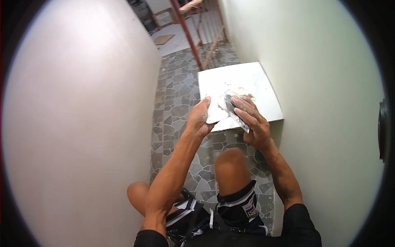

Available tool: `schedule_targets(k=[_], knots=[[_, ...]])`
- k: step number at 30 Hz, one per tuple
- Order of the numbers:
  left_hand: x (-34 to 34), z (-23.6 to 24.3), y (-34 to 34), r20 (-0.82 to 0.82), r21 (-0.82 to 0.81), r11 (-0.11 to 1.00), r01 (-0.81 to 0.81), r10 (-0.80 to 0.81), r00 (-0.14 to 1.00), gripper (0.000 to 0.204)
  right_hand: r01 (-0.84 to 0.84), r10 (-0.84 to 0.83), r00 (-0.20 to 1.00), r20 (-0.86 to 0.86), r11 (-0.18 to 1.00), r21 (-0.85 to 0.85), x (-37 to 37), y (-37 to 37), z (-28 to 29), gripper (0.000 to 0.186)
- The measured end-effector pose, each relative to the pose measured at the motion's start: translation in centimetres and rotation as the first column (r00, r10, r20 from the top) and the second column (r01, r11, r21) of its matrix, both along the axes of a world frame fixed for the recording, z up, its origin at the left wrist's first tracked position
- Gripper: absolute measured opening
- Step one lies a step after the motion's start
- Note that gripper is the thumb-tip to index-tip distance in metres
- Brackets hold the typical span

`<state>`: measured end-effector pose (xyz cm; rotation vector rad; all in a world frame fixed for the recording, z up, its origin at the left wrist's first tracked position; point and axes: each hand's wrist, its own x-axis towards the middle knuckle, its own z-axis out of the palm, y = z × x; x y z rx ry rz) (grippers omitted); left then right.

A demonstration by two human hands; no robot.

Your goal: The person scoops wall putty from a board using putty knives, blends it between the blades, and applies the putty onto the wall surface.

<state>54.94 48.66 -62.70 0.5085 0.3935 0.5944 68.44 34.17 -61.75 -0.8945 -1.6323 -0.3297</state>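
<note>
My left hand pinches a small white flat plate by its left edge, thumb on top. Fingers of my right hand are wrapped over a putty knife, whose dark face is smeared with pale paste. The knife lies against the right side of the plate, tilted. Just beyond both hands is a large white board, with smears of whitish and brownish paste near its middle. My right fingers hide part of the knife.
Pale walls rise close on the left and right. Grey stone-patterned floor runs between them. A reddish metal gate stands ahead beyond the board. My bent knees are below my hands. A dark round object sits by the right wall.
</note>
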Motion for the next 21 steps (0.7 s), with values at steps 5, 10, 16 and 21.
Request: schedule_targets(k=[5, 10, 16, 21], knots=[[-3.7, 1.5, -0.2, 0.023, 0.113, 0.988, -0.105, 0.103, 0.994, 0.03, 0.039, -0.02, 0.988, 0.156, 0.992, -0.121, 1.3, 0.8, -2.2, 0.054], [-8.7, 4.5, -2.8, -0.083, 0.231, 0.923, -0.306, 0.332, 0.939, 0.032, 0.06, -0.085, 0.988, -0.13, 0.98, -0.19, 1.3, 2.0, -5.2, 0.029], [-14.4, 4.9, -9.3, -0.077, 0.322, 0.815, -0.481, 0.529, 0.845, 0.034, -0.665, 0.344, 0.143, -0.928, 0.727, 0.167, -3.2, 4.4, -4.7, 0.035], [-21.4, 4.7, -13.4, -0.105, 0.328, 0.729, -0.601, 0.661, 0.743, 0.037, -0.849, 0.19, -0.089, -0.978, 0.499, 0.174, -9.2, 5.8, -1.4, 0.035]])
